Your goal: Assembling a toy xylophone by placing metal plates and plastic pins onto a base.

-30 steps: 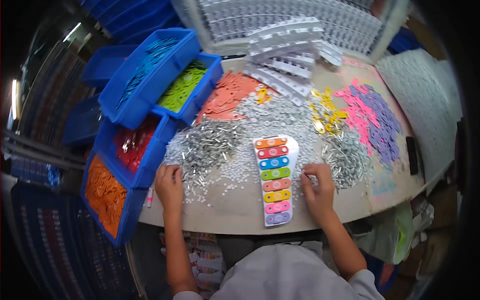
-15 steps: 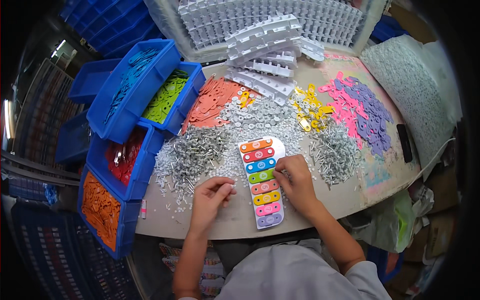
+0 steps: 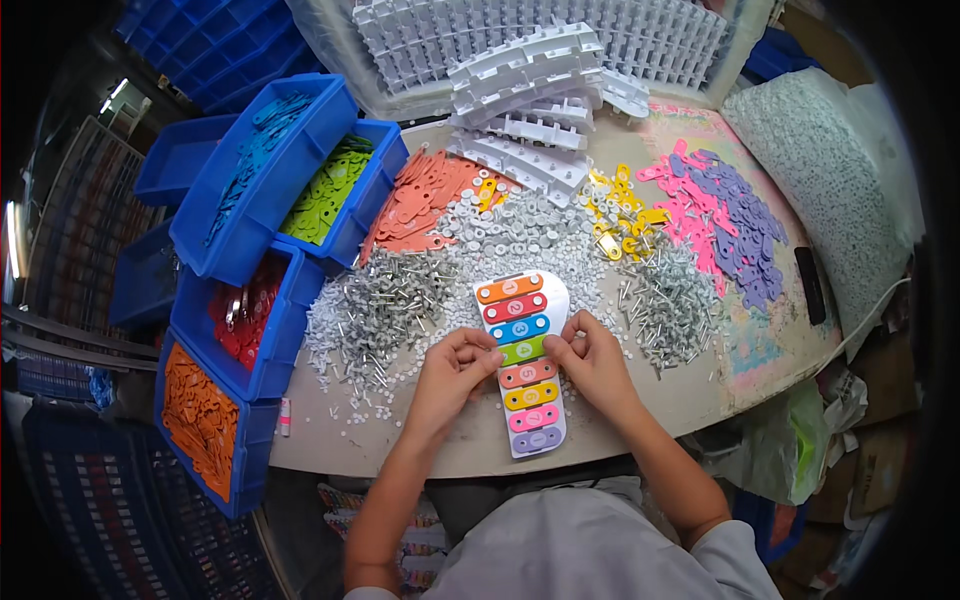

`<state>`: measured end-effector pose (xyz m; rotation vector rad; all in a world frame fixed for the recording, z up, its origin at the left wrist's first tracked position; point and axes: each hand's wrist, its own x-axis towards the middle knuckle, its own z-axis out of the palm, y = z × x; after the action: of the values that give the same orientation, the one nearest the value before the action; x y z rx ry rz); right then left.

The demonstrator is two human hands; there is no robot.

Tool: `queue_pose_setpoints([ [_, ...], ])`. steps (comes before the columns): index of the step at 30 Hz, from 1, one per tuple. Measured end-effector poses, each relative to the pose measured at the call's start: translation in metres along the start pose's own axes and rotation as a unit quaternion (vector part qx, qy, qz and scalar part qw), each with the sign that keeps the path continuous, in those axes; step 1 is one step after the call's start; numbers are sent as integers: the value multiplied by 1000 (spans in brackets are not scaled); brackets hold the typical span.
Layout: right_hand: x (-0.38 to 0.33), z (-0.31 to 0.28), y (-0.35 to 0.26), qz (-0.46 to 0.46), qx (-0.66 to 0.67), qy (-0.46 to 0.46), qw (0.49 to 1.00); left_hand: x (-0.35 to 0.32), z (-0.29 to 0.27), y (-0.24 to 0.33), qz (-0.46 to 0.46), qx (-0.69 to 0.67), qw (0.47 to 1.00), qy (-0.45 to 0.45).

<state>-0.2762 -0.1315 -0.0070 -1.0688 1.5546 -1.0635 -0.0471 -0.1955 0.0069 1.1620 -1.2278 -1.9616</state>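
Observation:
A toy xylophone lies upright on the table before me, its white base carrying a column of coloured bars. White caps sit at the ends of the orange, red and blue bars; dark holes show in the lower bars. The green bar lies between my hands. My left hand is closed, thumb and finger pinched at that bar's left end; whatever they hold is too small to make out. My right hand has its thumb on the bar's right end, with the other fingers curled against the base's right edge.
Loose white caps and metal pins heap behind the xylophone, more pins at right. Blue bins of coloured bars stand left. White bases pile at the back; pink and purple bars lie far right.
My left hand has moved right and forward, from beside the xylophone to the green bar's left end. My right hand stays at the right end, its thumb now resting on the bar.

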Motion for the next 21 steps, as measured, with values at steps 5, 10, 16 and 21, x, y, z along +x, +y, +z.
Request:
queue_pose_setpoints([
  [5, 3, -5, -10, 88, 58, -52, 993, 10, 8, -13, 6, 6, 999, 52],
  [10, 9, -7, -9, 149, 68, -113, 980, 16, 3, -2, -62, 12, 997, -34],
  [16, 9, -3, -11, 113, 49, -113, 986, 14, 12, -3, -33, -19, 999, -27],
  [21, 5, -3, -9, 82, 38, -90, 992, 15, 11, -9, -18, 25, 999, -13],
])
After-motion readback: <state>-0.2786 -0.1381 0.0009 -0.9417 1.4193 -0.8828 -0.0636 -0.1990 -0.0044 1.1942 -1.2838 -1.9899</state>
